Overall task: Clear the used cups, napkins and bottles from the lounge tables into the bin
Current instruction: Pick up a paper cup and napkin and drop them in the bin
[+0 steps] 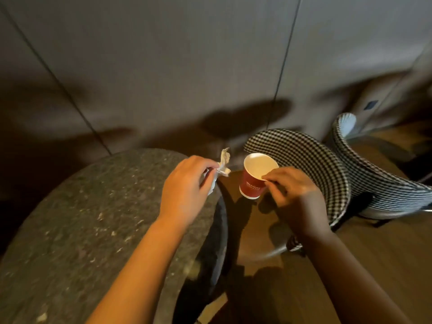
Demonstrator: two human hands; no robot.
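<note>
Holding 2 bits of rubbish, 1 in each hand, a person stands at a round dark stone table with pale specks [93, 218]. The left hand [184, 183] has its fingers curled round a scrunched white paper napkin [223, 166], right over the table's far right edge. Part of the napkin sticks up past the fingers.

The right hand [294, 195] pinches the rim of a red paper cup with a white inside [253, 181]. The thumb and a finger hold the near side of the rim. The cup is off the table, just beside its right edge, between the table and a black and white checked chair [315, 155]. It leans a little. I cannot tell if its bottom touches the brown wood surface [247, 230] below it. The inside looks empty from here.

The cup should be very light and thin. A hard squeeze would likely bend it, and a rim pinch lets it swing. A hold round its red middle would be safer if any drink is left inside.

The napkin is soft and weighs almost nothing. It will not break, so a tight fist is fine. Loose bits could slip out, so I would tuck the end that sticks up into the hand.

No bin shows, so both things have yet to be carried to it.
</note>
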